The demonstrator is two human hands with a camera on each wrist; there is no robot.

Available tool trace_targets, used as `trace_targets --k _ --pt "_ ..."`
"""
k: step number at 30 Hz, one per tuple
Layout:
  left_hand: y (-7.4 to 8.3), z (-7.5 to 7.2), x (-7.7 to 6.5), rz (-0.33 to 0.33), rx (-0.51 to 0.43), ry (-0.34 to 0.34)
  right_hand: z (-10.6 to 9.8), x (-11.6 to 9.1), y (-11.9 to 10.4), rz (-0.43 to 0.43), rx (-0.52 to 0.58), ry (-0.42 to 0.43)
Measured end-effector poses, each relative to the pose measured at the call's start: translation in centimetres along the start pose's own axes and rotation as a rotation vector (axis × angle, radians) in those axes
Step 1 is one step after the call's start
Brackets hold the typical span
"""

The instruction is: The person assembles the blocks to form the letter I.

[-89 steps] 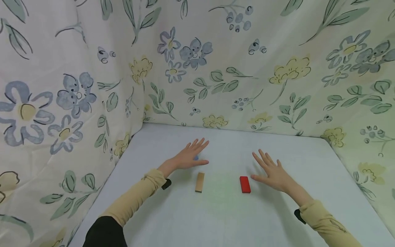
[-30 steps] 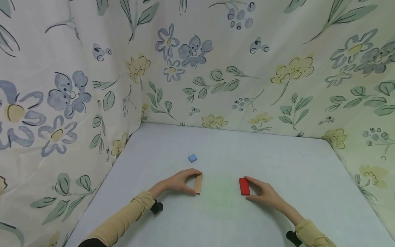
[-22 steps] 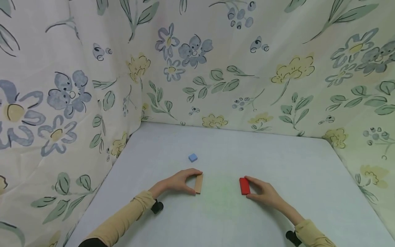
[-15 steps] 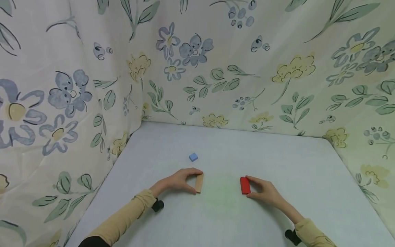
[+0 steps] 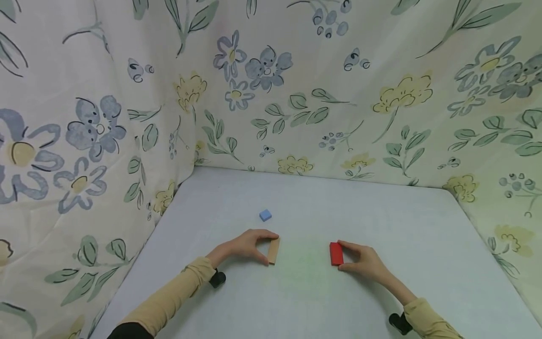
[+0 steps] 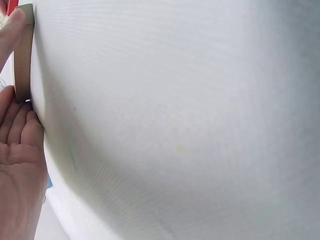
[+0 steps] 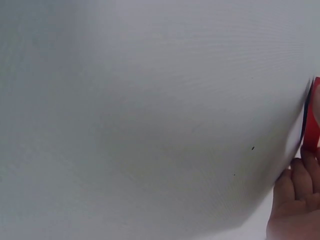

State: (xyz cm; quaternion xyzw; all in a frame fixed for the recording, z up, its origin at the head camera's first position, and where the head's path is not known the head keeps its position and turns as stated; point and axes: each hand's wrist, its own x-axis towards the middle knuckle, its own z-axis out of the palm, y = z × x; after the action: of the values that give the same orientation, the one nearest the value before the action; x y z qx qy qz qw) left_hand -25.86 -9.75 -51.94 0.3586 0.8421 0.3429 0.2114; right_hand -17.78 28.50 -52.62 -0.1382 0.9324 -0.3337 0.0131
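Note:
A tan wooden block (image 5: 273, 251) lies on the white table, and my left hand (image 5: 244, 246) pinches it end to end, thumb at the near end and fingers at the far end. To the right, my right hand (image 5: 366, 262) holds a red block (image 5: 336, 254) the same way. The left wrist view shows the tan block (image 6: 23, 60) between thumb and fingertips at the left edge. In the right wrist view the red block (image 7: 312, 122) is partly cut off by the frame. Behind the left hand sits a small blue block (image 5: 265, 215), touched by neither hand.
The white tabletop (image 5: 305, 306) stretches around both hands. A floral curtain (image 5: 313, 132) hangs along its back edge and both sides. Each wrist carries a small black camera, such as the left one (image 5: 218, 279).
Three seconds ago both hands were spread above the table, the left partly covering the blue block. Both then came down onto the tan and red blocks; over the last second they hardly moved.

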Motion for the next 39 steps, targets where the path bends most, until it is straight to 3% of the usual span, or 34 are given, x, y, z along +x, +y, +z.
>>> trace_targets --k 14,39 --pt "0.1 0.0 0.1 -0.017 -0.001 -0.005 -0.6 0.2 -0.3 0.050 0.029 0.005" --pt "0.1 -0.1 0.0 -0.001 0.021 -0.003 -1.4 1.2 -3.0 0.041 0.229 0.006"
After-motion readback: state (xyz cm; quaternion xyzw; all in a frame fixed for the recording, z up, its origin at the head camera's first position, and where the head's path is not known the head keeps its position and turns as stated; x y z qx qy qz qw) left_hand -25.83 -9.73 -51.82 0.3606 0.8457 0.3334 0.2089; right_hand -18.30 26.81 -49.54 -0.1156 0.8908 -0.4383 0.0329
